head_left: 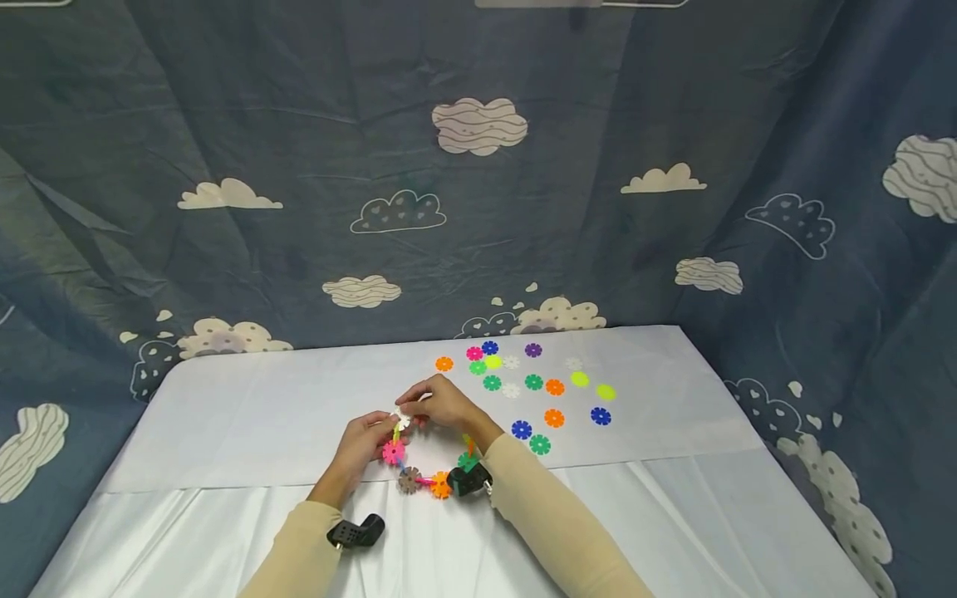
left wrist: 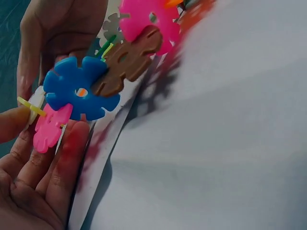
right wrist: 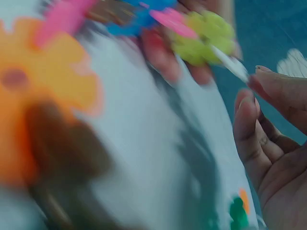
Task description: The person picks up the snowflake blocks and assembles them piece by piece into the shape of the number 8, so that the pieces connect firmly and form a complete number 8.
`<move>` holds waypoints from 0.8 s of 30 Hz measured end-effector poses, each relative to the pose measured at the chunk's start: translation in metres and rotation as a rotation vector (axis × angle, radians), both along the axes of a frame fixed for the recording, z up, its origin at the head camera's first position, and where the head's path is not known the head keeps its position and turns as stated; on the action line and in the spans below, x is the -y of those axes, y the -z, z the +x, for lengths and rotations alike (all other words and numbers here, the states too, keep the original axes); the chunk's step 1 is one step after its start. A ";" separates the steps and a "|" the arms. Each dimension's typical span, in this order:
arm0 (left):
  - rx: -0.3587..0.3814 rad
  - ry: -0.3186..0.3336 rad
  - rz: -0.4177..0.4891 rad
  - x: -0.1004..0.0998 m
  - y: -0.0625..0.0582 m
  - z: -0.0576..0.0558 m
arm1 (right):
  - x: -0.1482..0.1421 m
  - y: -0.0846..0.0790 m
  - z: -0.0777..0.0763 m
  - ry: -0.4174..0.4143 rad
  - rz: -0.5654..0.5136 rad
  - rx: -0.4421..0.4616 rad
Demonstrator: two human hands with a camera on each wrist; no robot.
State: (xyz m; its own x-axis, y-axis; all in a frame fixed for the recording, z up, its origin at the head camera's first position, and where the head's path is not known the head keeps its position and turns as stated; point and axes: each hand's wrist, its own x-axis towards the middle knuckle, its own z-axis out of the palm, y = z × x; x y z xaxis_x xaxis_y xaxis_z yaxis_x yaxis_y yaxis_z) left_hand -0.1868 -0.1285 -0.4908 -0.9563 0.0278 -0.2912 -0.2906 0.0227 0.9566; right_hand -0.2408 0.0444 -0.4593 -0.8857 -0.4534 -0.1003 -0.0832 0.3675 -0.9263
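Note:
A chain of slotted, flower-shaped plastic discs curves over the near part of the table. My left hand (head_left: 362, 442) grips its left end at a yellow-green disc (right wrist: 204, 39), beside a pink disc (left wrist: 52, 127). Opposite it, my right hand (head_left: 443, 404) pinches a white disc (right wrist: 232, 65) between thumb and fingertip, its edge against the yellow-green one. Along the chain follow a blue disc (left wrist: 76, 89), a brown disc (left wrist: 125, 64) and an orange disc (head_left: 440, 485). A green disc (head_left: 467, 462) lies by the right wrist. The right sleeve hides part of the chain.
Loose discs lie scattered over the back right of the white table (head_left: 269, 415), among them a purple disc (head_left: 533, 350), an orange disc (head_left: 554, 418) and a blue disc (head_left: 601, 416). A dark cloud-patterned curtain (head_left: 299, 141) hangs behind the table.

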 end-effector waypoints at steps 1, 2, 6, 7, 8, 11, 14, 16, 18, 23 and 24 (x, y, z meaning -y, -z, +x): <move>0.005 -0.008 -0.008 0.000 0.000 0.001 | -0.005 -0.001 -0.001 0.016 0.016 -0.012; 0.007 -0.010 -0.010 -0.001 0.000 0.001 | -0.011 -0.001 -0.003 0.039 0.028 -0.030; 0.021 -0.010 -0.047 0.000 0.000 0.002 | -0.043 -0.002 -0.014 0.192 0.142 -0.107; 0.019 -0.006 -0.052 0.000 0.000 0.002 | -0.052 -0.002 -0.017 0.232 0.181 -0.123; 0.014 0.000 -0.058 0.001 -0.001 0.002 | -0.060 -0.001 -0.020 0.271 0.221 -0.139; 0.009 0.006 -0.064 0.003 -0.002 0.000 | -0.079 0.000 -0.026 0.369 0.350 -0.142; 0.006 0.024 -0.049 0.005 -0.003 0.000 | -0.090 0.005 -0.029 0.420 0.454 -0.105; 0.015 0.025 -0.054 0.005 -0.003 0.000 | -0.094 0.007 -0.030 0.426 0.506 -0.076; 0.023 0.025 -0.069 0.005 -0.002 0.000 | -0.094 0.010 -0.031 0.422 0.542 -0.068; 0.028 0.011 -0.074 0.004 0.001 -0.002 | -0.093 0.013 -0.033 0.424 0.584 -0.083; 0.026 0.008 -0.071 0.003 0.001 -0.002 | -0.092 0.013 -0.033 0.426 0.578 -0.081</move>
